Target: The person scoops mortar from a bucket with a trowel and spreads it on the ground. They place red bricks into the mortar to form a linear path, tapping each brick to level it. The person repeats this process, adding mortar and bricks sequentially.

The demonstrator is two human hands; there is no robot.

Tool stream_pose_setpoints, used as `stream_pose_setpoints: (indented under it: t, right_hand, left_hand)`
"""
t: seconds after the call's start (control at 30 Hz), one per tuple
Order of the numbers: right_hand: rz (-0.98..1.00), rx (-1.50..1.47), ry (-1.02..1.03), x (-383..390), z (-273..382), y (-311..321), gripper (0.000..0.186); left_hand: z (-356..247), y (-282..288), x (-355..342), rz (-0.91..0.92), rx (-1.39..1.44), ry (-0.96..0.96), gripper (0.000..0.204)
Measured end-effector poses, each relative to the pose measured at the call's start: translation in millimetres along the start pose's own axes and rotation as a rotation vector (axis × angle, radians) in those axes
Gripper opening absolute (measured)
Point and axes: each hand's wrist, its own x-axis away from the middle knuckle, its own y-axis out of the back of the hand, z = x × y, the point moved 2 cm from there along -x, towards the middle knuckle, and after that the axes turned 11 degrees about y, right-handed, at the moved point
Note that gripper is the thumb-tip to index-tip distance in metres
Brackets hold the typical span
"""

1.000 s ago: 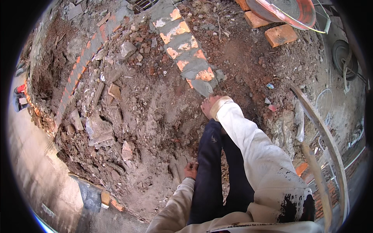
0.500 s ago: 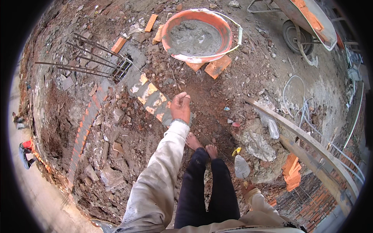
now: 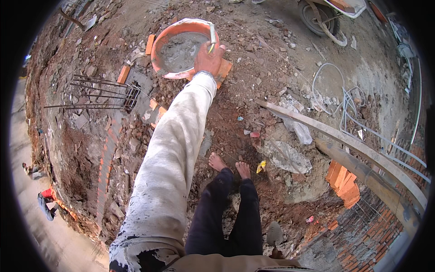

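My left arm stretches far forward, and my left hand (image 3: 209, 60) is closed around the handle (image 3: 212, 35) of an orange bucket (image 3: 157, 58) at its right rim. Grey wet mortar (image 3: 182, 49) fills much of the bucket, which rests on bricks (image 3: 224, 72). Low beside my legs, my right hand (image 3: 277, 254) shows only in part, closed at the trowel (image 3: 274, 233). The trowel's grey blade points forward; its grip is mostly hidden.
Steel rebar (image 3: 90, 95) juts from a footing at left, beside low brick courses (image 3: 104, 174). A long curved board (image 3: 344, 136), hoses (image 3: 346, 104) and stacked bricks (image 3: 342, 183) lie at right. A wheelbarrow (image 3: 319, 18) stands far right. Rubble covers the ground.
My left hand has moved forward from above the brick course to the bucket and taken hold of its handle. The handle has swung up, and my right hand with the trowel has drawn back toward me.
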Motion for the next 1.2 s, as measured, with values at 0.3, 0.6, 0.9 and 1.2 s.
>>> stream_pose_setpoints:
  t: [0.3,0.6,0.9,1.2]
  right_hand:
    - [-0.148,-0.053,0.196,17.9,-3.3,29.6,0.05]
    - [-0.182,-0.04,0.348,105.8,-61.6,87.0,0.05]
    - [-0.081,0.087,0.579,102.4,-164.8,165.5,0.049]
    - [-0.035,0.415,0.898,70.7,-175.0,279.3,0.049]
  left_hand:
    - [5.1,132.0,-31.7,-0.165,0.52,0.352,0.03]
    - [-114.8,262.5,245.5,-0.136,0.697,0.429,0.039]
    - [-136.4,222.7,443.8,-0.279,0.544,0.627,0.028]
    - [-81.5,219.5,639.6,-0.43,0.699,0.795,0.03]
